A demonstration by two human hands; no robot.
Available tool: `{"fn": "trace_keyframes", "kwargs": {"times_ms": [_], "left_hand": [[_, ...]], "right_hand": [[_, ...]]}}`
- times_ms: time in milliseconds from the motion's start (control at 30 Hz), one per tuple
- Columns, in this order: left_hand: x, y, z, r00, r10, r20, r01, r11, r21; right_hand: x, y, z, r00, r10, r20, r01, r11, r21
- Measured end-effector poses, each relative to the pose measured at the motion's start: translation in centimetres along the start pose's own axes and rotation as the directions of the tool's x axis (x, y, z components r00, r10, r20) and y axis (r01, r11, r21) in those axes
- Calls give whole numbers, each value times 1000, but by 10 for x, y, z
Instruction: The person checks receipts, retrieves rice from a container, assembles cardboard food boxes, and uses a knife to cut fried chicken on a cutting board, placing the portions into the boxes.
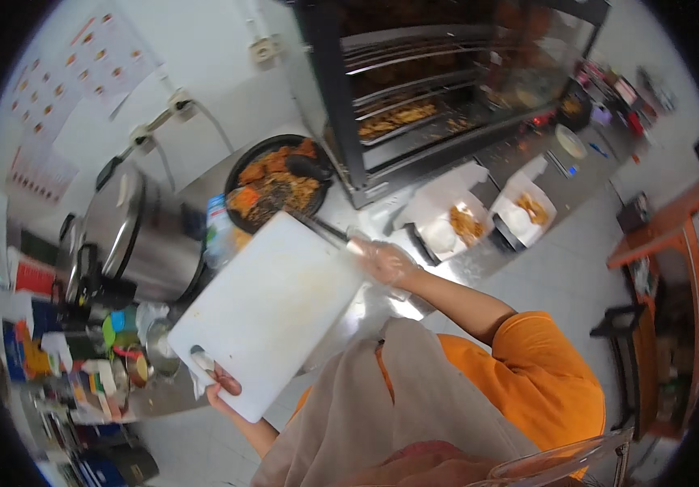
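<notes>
My left hand (225, 385) grips a white plastic cutting board (276, 304) by its handle slot; the board is tilted, its far end beside a black pan. My right hand (386, 262), in a clear plastic glove, holds a knife (319, 226) by its handle, blurred, across the board's far edge. The black round pan (237, 159) holds reddish-brown fried food and crumbs, with a black utensil or lid partly over it. Right of my right hand stand two open paper boxes (474, 182), (547, 190) with white rice and fried pieces.
A large steel pot (164, 237) stands left of the board. Behind the pan is a glass display warmer (358, 109) with trays of food. Containers and packets crowd the counter's left end. A pale bowl (570, 142) lies at the far right, and an orange shelf (660, 237) stands beyond the floor.
</notes>
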State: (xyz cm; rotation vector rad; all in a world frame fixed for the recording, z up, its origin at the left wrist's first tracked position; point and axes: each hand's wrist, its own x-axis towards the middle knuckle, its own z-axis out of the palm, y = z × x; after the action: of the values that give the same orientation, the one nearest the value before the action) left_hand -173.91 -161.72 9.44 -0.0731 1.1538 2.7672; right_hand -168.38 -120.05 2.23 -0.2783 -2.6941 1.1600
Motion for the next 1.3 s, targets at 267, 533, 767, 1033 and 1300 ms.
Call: {"fn": "trace_keyframes", "kwargs": {"times_ms": [267, 533, 767, 1033, 1300], "left_hand": [[80, -90, -105, 803, -565, 187, 544, 825, 156], [106, -134, -55, 915, 189, 357, -340, -118, 933], [120, -153, 56, 765, 231, 601, -601, -77, 795], [16, -223, 116, 821, 107, 561, -570, 91, 817], [-50, -269, 140, 927, 185, 327, -352, 124, 928]], "right_hand": [[-65, 28, -10, 972, -138, 192, 170, 972, -164], [-21, 14, -88, 786, -174, -593, 64, 977, -202], [52, 53, -260, 356, -11, -935, -159, 985, -72], [87, 83, -317, 387, -54, -921, -175, 976, -131], [113, 56, -342, 179, -317, -931, 224, 935, -276]]}}
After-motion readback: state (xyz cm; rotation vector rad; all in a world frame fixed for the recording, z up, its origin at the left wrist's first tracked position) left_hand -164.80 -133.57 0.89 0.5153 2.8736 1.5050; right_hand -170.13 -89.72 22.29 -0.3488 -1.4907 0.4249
